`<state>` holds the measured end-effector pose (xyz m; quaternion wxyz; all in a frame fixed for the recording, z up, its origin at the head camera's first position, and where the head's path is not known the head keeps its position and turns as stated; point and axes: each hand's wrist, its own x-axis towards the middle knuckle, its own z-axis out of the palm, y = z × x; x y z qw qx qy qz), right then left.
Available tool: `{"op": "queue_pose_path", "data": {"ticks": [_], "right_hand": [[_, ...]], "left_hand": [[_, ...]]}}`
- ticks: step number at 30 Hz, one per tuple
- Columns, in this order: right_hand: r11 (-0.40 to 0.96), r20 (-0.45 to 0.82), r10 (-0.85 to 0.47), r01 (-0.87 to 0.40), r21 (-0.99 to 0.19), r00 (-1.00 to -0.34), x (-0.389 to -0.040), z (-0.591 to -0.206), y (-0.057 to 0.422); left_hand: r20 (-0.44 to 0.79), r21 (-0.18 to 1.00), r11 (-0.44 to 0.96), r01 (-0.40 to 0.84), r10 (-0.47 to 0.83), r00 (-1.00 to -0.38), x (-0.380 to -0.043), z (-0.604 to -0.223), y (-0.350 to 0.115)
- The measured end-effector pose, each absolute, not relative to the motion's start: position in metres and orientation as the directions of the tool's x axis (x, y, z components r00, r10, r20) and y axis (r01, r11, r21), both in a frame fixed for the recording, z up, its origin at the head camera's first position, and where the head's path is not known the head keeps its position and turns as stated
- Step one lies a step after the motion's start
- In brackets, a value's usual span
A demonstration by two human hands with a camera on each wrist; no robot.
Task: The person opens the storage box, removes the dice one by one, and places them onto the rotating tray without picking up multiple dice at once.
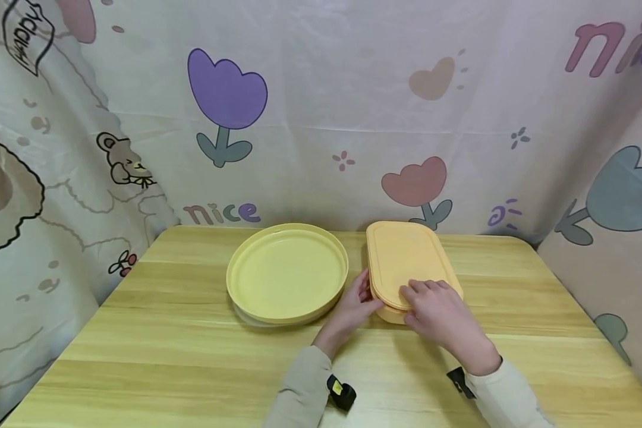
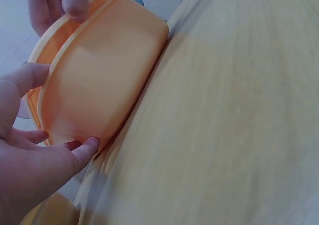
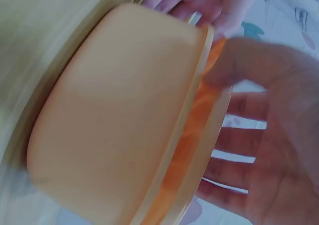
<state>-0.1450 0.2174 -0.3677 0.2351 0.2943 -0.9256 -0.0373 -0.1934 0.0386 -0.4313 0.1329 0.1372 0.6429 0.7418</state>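
An orange rectangular food container (image 1: 392, 315) with rounded corners stands on the table, its matching lid (image 1: 414, 255) on top. Along the front edge a gap shows between lid and rim, plainest in the right wrist view. My left hand (image 1: 353, 309) grips the container's left front corner, thumb at the rim and other fingers against its side. My right hand (image 1: 446, 318) pinches the lid's front edge, with the thumb (image 3: 234, 65) in the gap under it and the other fingers on its top. The container's inside is mostly hidden by the lid.
Left of the container sits a round yellow plate (image 1: 286, 273), with a paler rim showing beneath it. The wooden table (image 1: 166, 356) ends at a printed cloth (image 1: 310, 119) hanging behind and at both sides.
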Motion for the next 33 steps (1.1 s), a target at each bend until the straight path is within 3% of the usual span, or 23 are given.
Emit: {"op": "queue_pose_path", "data": {"ticks": [6, 14, 21, 33], "right_hand": [[0.828, 0.556, -0.556, -0.470, 0.307, -0.618, -0.142, -0.371, 0.210], [0.874, 0.696, -0.472, -0.391, 0.288, -0.541, -0.145, -0.378, 0.204], [0.864, 0.752, -0.469, -0.417, 0.282, -0.463, -0.151, -0.381, 0.203], [0.823, 0.853, -0.447, -0.497, 0.274, -0.269, -0.166, -0.385, 0.219]], "left_hand": [[0.012, 0.994, -0.102, -0.028, 0.372, -0.928, -0.194, -0.432, 0.039], [0.012, 0.995, -0.093, -0.024, 0.368, -0.930, -0.192, -0.432, 0.038], [0.036, 0.993, -0.120, -0.008, 0.360, -0.932, -0.191, -0.434, 0.038], [0.024, 0.994, -0.108, -0.017, 0.370, -0.929, -0.190, -0.434, 0.039]]}}
